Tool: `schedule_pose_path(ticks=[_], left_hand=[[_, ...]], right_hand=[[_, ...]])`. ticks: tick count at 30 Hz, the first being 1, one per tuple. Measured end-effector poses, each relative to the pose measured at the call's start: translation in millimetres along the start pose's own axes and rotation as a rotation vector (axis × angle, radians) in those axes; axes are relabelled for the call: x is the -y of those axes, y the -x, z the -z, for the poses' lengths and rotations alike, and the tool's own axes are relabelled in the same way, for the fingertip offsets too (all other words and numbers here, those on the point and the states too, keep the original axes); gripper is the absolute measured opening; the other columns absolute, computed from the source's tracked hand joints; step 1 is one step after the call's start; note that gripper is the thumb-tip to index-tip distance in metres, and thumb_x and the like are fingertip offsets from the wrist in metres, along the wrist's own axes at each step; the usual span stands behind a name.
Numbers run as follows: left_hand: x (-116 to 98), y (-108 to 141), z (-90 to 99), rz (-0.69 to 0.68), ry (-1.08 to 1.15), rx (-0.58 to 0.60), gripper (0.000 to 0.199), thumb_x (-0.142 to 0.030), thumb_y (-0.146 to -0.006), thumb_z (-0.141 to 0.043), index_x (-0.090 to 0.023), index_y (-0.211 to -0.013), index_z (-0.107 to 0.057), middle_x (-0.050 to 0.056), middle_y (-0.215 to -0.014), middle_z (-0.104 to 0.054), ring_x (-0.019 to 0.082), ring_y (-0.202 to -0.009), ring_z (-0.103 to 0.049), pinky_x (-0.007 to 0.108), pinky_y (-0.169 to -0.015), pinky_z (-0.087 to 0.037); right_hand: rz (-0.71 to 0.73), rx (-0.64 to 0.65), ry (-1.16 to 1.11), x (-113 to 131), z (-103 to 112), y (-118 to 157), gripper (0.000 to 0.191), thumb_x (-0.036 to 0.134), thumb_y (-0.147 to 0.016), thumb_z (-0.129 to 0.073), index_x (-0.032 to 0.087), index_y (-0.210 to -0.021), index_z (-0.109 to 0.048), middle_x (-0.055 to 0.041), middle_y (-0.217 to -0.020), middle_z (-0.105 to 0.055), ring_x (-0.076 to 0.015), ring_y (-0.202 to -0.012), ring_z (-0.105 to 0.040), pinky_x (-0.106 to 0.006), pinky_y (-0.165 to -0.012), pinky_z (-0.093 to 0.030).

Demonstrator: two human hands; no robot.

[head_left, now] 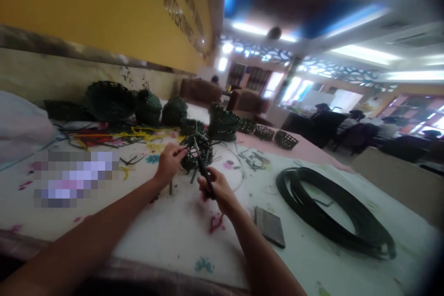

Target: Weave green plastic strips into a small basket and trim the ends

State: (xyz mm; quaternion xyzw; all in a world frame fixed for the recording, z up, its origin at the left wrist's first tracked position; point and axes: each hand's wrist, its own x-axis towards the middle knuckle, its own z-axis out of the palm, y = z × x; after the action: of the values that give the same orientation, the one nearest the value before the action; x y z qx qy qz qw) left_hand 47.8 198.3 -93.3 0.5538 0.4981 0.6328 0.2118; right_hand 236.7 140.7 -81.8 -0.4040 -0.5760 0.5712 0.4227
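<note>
My left hand [169, 164] pinches the left edge of a small dark green woven basket [194, 159], with loose strip ends sticking out of it. In my right hand [218, 189] is a pair of scissors [205, 173] with dark handles, the fingers wrapped round them. The blades point up and away, across the front of the basket. Whether they touch a strip, I cannot tell. Strip offcuts lie on the floral tablecloth [166, 249] near the basket.
Several woven baskets [147, 106] line the back of the table. A coil of dark strip [294, 203] and a flat grey block [269, 226] lie to the right. Yellow and red strips [104, 138] are at left, near a white bag [21, 125]. People [357, 118] sit in the background.
</note>
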Motion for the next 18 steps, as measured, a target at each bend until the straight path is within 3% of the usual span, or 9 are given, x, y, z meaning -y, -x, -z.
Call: schedule_pose_path(ticks=[3,8,18], left_hand=[[-5.5,1.8,0.3,-0.060,-0.016,-0.059,0.020,-0.037,-0.081,-0.067,-0.020,-0.087,-0.073,0.004,-0.095,-0.058,0.020,-0.095,-0.059,0.034,-0.092,-0.051],[-19.1,9.1,1.2,-0.114,-0.031,-0.083,0.014,-0.033,-0.083,-0.066,-0.021,-0.084,-0.073,0.005,-0.101,-0.057,0.021,-0.100,-0.058,0.034,-0.097,-0.048],[-38.1,15.7,6.9,-0.269,-0.140,-0.033,0.011,-0.027,-0.085,-0.063,-0.021,-0.080,-0.071,0.003,-0.082,-0.056,0.018,-0.078,-0.056,0.031,-0.076,-0.049]], right_hand=[[0.030,-0.035,0.076,-8.7,-5.5,-2.0,0.057,0.049,-0.067,-0.082,0.017,-0.108,-0.061,0.0076,-0.060,-0.055,-0.0084,-0.041,-0.047,-0.020,-0.035,-0.038],[0.073,-0.046,0.149,-14.1,-7.6,-0.9,0.059,0.048,-0.068,-0.083,0.018,-0.114,-0.061,0.0073,-0.063,-0.054,-0.0085,-0.046,-0.047,-0.020,-0.039,-0.038],[0.111,-0.021,0.047,-14.0,-12.6,4.3,0.059,0.046,-0.065,-0.085,0.019,-0.110,-0.060,0.0086,-0.059,-0.052,-0.0080,-0.044,-0.044,-0.020,-0.037,-0.040]])
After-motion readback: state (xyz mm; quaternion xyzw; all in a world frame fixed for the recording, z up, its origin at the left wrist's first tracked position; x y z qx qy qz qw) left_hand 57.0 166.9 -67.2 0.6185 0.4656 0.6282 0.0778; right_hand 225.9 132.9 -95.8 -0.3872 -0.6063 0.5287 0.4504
